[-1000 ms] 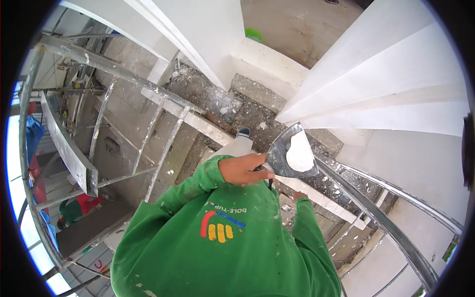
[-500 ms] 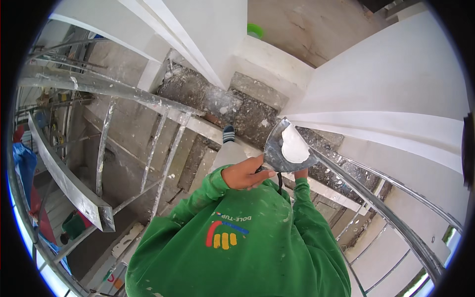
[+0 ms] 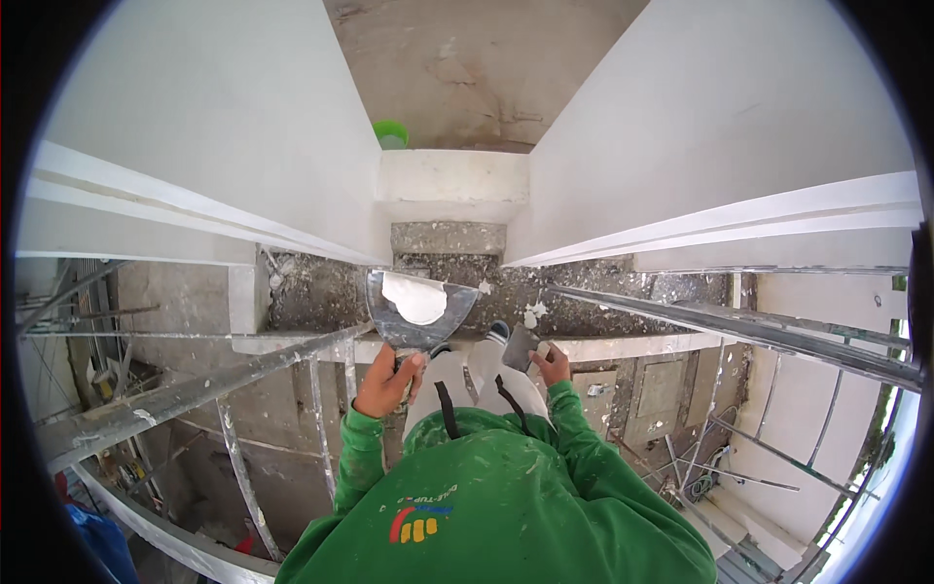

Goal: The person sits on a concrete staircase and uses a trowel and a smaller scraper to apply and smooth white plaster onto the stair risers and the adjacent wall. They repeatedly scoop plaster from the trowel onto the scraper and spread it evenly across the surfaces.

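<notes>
My left hand (image 3: 391,384) is closed on the handle of a wide, dark metal putty blade (image 3: 384,319), which carries a white mound of paste (image 3: 416,299). My right hand (image 3: 552,362) grips a smaller grey metal scraper (image 3: 519,344), held apart from the wide blade and to its right. Below both tools show my pale trousers (image 3: 452,384) and a striped slipper (image 3: 500,333) over a debris-spattered ledge (image 3: 593,308).
White walls (image 3: 195,107) (image 3: 700,107) flank a raised sill (image 3: 452,185), beyond which lie a brown floor and a green bucket (image 3: 389,136). Scaffold bars (image 3: 165,404) (image 3: 739,331) run along both sides, with a drop and lower floors visible between their rungs.
My view has swung round to face the gap between the walls squarely. My left hand and blade have moved leftward; my right hand with the scraper has come into view from behind it.
</notes>
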A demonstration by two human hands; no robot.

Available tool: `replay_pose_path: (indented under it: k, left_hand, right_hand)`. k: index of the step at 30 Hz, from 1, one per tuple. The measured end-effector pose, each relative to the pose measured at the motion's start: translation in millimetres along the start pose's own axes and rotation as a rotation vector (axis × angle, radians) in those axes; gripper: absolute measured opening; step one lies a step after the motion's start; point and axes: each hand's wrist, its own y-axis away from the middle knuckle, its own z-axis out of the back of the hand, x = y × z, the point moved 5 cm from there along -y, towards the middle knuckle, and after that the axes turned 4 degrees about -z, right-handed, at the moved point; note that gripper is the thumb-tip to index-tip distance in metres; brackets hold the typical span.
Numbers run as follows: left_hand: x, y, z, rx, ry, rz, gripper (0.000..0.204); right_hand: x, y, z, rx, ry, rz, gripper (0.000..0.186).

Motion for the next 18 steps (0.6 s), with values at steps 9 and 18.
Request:
replay_pose_path:
  k: [9,18]
  left_hand:
    - [-1,9,8,-0.233,0.024,0.037,0.02]
    - [135,-33,-14,-0.252,0.215,0.074,0.017]
  right_hand:
    - [64,-74,-94,0.157,-0.087,0.165,0.027]
    - [23,-179,-192,0.494,0.077,0.391,0.032]
